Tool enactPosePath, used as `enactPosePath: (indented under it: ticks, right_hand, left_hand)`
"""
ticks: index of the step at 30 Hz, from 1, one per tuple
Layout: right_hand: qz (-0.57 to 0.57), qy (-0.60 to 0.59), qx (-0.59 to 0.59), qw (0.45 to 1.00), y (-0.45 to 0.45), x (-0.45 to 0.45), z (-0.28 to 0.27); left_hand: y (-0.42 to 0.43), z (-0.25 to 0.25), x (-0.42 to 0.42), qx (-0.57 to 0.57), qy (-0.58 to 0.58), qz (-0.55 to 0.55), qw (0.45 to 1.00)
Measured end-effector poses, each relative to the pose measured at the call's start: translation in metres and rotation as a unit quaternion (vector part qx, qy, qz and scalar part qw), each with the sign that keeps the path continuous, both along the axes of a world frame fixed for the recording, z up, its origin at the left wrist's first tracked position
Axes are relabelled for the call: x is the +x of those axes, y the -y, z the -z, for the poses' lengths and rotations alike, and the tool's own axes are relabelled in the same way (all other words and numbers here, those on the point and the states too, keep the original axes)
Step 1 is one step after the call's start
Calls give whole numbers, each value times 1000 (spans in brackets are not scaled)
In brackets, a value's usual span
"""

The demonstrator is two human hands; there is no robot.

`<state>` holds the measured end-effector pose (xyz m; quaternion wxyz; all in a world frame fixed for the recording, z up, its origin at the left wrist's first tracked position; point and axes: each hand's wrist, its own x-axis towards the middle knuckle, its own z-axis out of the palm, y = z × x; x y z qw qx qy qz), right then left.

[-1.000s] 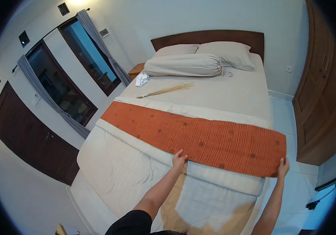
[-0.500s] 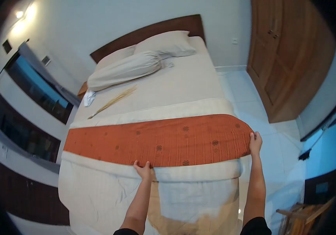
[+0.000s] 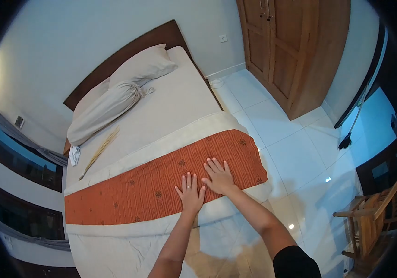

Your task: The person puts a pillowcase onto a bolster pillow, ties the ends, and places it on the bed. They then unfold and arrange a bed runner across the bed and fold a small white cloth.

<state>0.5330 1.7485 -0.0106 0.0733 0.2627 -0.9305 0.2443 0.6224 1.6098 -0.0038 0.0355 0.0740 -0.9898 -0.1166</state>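
Observation:
An orange bed runner (image 3: 129, 192) with dark flower motifs lies across the bed, over a folded white cover (image 3: 161, 147). My left hand (image 3: 191, 194) rests flat near the runner's front edge, fingers spread, a ring on one finger. Just to its right, my right hand (image 3: 218, 176) also lies palm down on the runner with its fingers apart. The two hands are side by side, and neither grips the cloth. The runner's right end drapes over the bed's side.
Pillows (image 3: 143, 65) and a bolster (image 3: 103, 111) lie toward the headboard (image 3: 124, 58). A stick broom (image 3: 99, 153) and white cloth (image 3: 74, 155) are on the sheet. Right of the bed stand a wardrobe (image 3: 286, 51), a black-bristled broom (image 3: 345, 140) and a wooden chair (image 3: 370, 222).
My right hand has let go of the runner's right end and moved left onto its surface. My left hand has left the front edge and now lies flat. The view has turned right.

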Motion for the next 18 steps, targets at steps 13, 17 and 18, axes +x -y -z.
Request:
enactPosePath:
  ticks: [13,17,18]
  right_hand:
    - [189,89,-31,977,-18,-100,35]
    - [225,186,-94,952,-31,-119,39]
    - [231,235,-147,933,-39,-123,41]
  left_hand:
    - [2,25,-1,-26,-42,12,999]
    - [3,27,-1,-14,-50,13,999]
    - [3,26,-1,-16,-52,3,999]
